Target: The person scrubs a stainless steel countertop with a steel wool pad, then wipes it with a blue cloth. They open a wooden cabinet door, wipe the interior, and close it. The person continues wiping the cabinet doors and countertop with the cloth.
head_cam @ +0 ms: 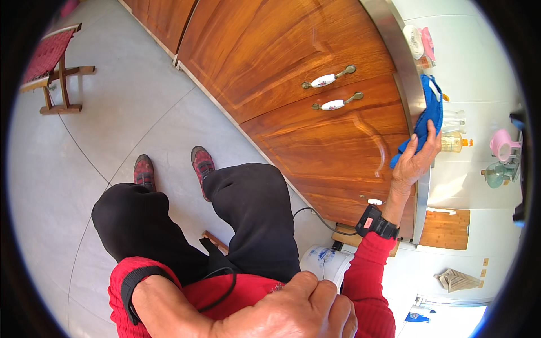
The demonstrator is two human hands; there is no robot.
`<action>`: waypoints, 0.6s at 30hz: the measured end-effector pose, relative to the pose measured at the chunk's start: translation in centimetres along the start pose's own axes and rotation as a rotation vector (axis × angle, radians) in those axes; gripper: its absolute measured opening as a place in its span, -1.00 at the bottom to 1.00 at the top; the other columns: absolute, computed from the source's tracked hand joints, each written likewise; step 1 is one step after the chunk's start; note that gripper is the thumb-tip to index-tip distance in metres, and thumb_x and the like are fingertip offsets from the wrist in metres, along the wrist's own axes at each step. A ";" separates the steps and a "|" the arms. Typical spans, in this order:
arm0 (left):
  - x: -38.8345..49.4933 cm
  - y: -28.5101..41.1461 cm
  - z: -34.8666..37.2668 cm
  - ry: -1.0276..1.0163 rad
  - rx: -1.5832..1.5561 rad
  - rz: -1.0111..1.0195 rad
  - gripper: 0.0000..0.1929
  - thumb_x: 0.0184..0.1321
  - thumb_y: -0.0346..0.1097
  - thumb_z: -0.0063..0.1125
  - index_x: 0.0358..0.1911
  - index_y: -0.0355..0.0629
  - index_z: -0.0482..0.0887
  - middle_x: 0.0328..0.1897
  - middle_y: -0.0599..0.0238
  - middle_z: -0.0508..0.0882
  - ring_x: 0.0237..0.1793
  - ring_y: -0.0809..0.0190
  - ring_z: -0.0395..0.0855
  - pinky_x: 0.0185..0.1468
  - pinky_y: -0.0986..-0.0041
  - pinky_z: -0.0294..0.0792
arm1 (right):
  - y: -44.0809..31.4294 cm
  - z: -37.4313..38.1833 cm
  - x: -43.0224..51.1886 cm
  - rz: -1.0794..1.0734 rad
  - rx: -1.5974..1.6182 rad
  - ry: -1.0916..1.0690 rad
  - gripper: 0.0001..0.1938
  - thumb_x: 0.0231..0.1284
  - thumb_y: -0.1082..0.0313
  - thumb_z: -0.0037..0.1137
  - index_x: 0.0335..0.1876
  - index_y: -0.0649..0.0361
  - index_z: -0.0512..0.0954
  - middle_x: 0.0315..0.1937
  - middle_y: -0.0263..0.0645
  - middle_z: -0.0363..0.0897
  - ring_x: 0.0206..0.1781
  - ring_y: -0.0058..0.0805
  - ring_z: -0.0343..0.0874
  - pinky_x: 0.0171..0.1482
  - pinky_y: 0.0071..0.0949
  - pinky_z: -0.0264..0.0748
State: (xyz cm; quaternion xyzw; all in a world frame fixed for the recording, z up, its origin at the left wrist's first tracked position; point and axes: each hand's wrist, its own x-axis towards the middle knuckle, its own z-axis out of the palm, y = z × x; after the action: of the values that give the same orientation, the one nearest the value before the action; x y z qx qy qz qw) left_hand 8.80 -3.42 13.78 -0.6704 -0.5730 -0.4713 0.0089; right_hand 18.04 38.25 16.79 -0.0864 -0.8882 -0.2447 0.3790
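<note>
At the steel-coloured counter edge, my right hand [416, 158] has its thumb and fingers on a blue cloth [433, 101], which lies over the edge and hangs slightly down in front. A black device [376, 224] is strapped to my right wrist, below a red knitted sleeve. Close to the camera, at the bottom middle, is my left hand [296, 310] with curled fingers seen from the back; its palm and anything in it are hidden. Brown wooden cabinet doors [312, 148] with white and brass-coloured handles [334, 104] stand below the counter.
Glass vessels [454, 122], a yellowish bottle [452, 143] and a wooden cutting board [448, 228] stand along the wall side. A white bucket [325, 262] is on the floor by my legs, near a dark cable [315, 210]. A folding stool [50, 63] stands at upper left.
</note>
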 end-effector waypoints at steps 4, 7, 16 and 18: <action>-0.5 1.3 -1.3 -0.109 0.123 -0.018 -0.79 0.01 -0.21 0.28 -0.43 -0.21 0.75 -0.46 0.27 0.61 -0.35 0.18 0.53 -0.29 0.38 0.30 | -3.3 -0.7 3.1 -0.029 -0.040 0.083 -0.55 0.54 0.47 0.15 0.48 0.17 0.49 0.38 -0.01 0.53 0.46 0.05 0.47 0.47 -0.09 0.42; -0.8 1.7 -1.4 -0.143 0.180 -0.009 -0.78 0.02 -0.19 0.28 -0.42 -0.22 0.76 -0.46 0.28 0.62 -0.34 0.17 0.53 -0.28 0.36 0.29 | -5.7 -0.4 5.8 -0.107 -0.004 0.142 -0.57 0.54 0.48 0.15 0.45 0.17 0.51 0.34 -0.04 0.57 0.41 0.03 0.53 0.43 -0.11 0.46; 1.6 -2.0 1.0 -0.268 0.375 -0.107 -0.75 0.09 -0.15 0.28 -0.36 -0.20 0.82 -0.40 0.25 0.70 -0.32 0.15 0.57 -0.21 0.29 0.32 | -10.0 6.5 12.9 -0.285 0.030 0.185 -0.53 0.49 0.46 0.17 0.46 -0.10 0.55 0.44 -0.13 0.54 0.47 -0.04 0.52 0.49 -0.11 0.46; 2.0 -2.0 0.1 -0.310 0.216 -0.198 -0.69 -0.06 -0.27 0.33 -0.22 -0.22 0.70 -0.42 0.33 0.57 -0.31 0.11 0.65 -0.21 0.30 0.52 | -9.6 7.2 12.5 -0.396 0.013 0.243 -0.52 0.47 0.47 0.14 0.45 -0.12 0.57 0.48 -0.16 0.51 0.51 -0.03 0.49 0.51 -0.07 0.43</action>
State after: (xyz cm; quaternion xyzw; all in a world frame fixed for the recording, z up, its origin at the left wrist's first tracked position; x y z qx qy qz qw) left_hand 7.07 -1.13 13.98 -0.6703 -0.6779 -0.2969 -0.0540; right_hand 1.48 33.14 17.90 0.1218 -0.8373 -0.3173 0.4283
